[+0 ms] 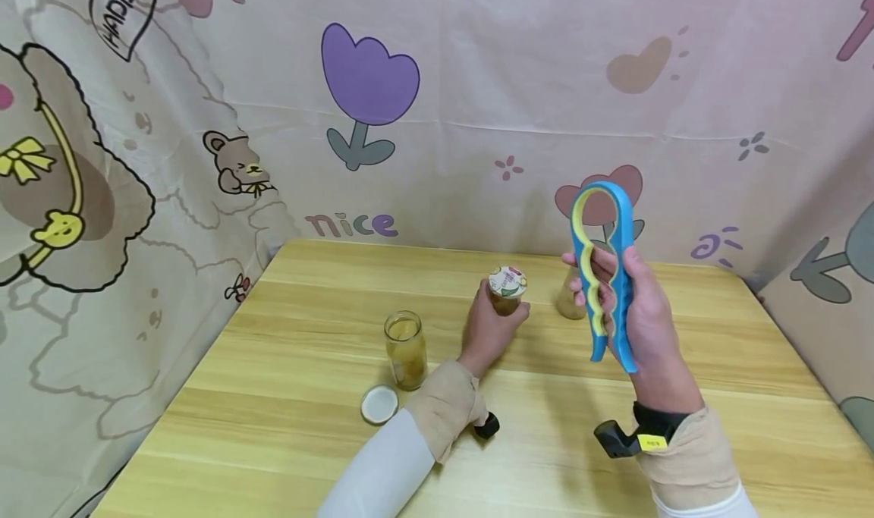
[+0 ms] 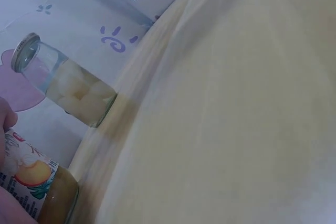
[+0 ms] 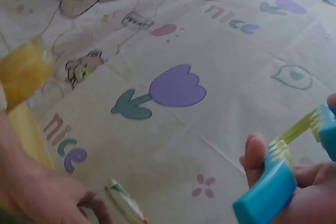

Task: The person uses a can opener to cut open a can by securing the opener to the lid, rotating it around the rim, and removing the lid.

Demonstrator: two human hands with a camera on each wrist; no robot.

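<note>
My left hand grips a lidded glass jar standing on the table; its patterned lid shows above the fingers. In the left wrist view the jar's label carries a peach picture. Raised above the table, my right hand holds a blue and yellow jar opener upright, its loop at the top. Behind that hand stands another jar, partly hidden; the left wrist view shows pale round fruit inside it and a lid on top.
Left of my left hand stands a lidless glass jar with yellowish contents. A loose lid lies beside it, pale inside up. The wooden table meets a printed cloth backdrop at its back edge.
</note>
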